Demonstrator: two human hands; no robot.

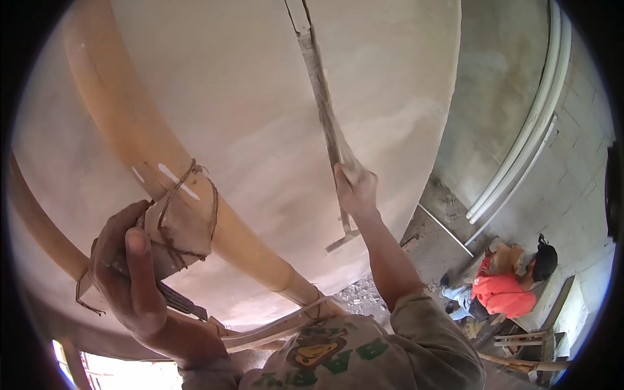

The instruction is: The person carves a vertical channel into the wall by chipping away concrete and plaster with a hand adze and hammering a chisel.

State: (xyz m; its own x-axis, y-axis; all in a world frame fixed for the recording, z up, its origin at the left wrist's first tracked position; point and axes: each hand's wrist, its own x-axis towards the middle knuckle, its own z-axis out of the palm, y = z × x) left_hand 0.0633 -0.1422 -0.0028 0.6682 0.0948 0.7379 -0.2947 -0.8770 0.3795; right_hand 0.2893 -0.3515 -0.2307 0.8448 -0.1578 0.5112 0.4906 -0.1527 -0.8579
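My right hand [356,190] is closed around a long, narrow wooden straightedge [320,91], which lies along the smooth plastered wall [260,130]. A short crosspiece [342,240] shows at its lower end, and two thin dark lines run on above its upper end. At the left, my left hand [130,273] wraps its fingers round a wooden beam [170,257], with the thumb raised in front. Rope [213,211] lashes this beam to a thick bamboo pole [253,250]. Below the left palm is a dark ridged piece [181,302] that I cannot identify.
A second bamboo pole [49,224] curves along the far left. White pipes [520,143] run up the grey wall at the right. Lower right, a person in a red shirt [504,292] crouches near a wooden frame [549,341]. Rubble [367,296] covers ground below.
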